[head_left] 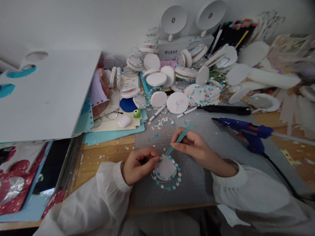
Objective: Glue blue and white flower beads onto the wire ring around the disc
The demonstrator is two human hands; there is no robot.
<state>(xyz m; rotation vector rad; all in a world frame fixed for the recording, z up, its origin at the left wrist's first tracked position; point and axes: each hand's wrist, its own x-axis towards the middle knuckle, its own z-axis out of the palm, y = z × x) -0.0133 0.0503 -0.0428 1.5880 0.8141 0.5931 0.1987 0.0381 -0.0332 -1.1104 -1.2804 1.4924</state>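
Observation:
A round white piece point(166, 169) ringed with small blue and white flowers lies on the grey cutting mat point(197, 193). At its upper left edge, my left hand point(141, 164) pinches with thumb and forefinger; the fingers cover whatever is between them. My right hand point(194, 146) holds teal tweezers point(180, 137), whose tips point down at the top edge of the round piece. Loose flower pieces point(163, 123) are scattered on the mat beyond both hands.
A blue glue gun point(253, 131) lies right, its cable running down the mat. Many white discs point(177, 102) are piled behind. Two white pens point(157, 113) lie before them. Glasses point(112, 113), a green punch point(137, 113) and a large white board point(49, 95) are left.

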